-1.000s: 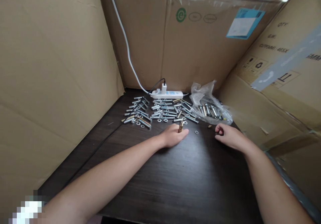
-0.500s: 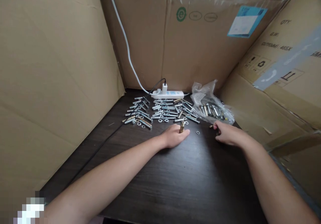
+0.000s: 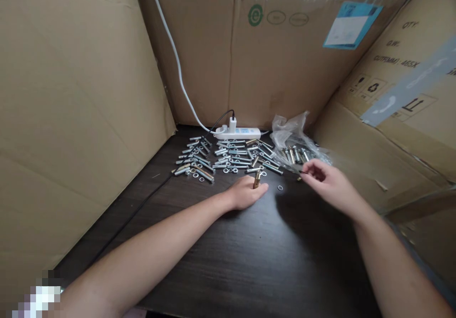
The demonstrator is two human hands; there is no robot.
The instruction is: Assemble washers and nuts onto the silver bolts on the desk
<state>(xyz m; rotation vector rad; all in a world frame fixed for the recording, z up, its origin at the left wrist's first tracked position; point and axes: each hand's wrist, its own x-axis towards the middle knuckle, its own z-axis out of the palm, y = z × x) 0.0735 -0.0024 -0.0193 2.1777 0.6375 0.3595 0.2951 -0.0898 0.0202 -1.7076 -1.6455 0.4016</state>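
My left hand [image 3: 245, 192] is closed around a brass-coloured anchor sleeve [image 3: 257, 179], which stands up out of the fist. A flat washer [image 3: 280, 188] lies on the table just right of it. My right hand [image 3: 322, 178] is raised a little over the table in front of the plastic bag [image 3: 290, 130], thumb and forefinger pinched together. Something small and dark shows at those fingertips, too small to name. Below them on the table is a small brass-coloured piece [image 3: 299, 179]. Inside the bag lie several anchor bolts [image 3: 295, 154], partly hidden by my right hand.
Bolts, sleeves and washers [image 3: 233, 159] lie in groups across the back of the dark table [image 3: 228, 261]. Behind them sits a white power strip [image 3: 238, 133] with a plug. A black cable [image 3: 142, 206] crosses the left side. Cardboard boxes [image 3: 199, 47] wall in three sides.
My right hand has lifted from the tabletop, its fingers now pinched higher up. The small brass-coloured piece stays below it. My left hand keeps its hold on the sleeve.
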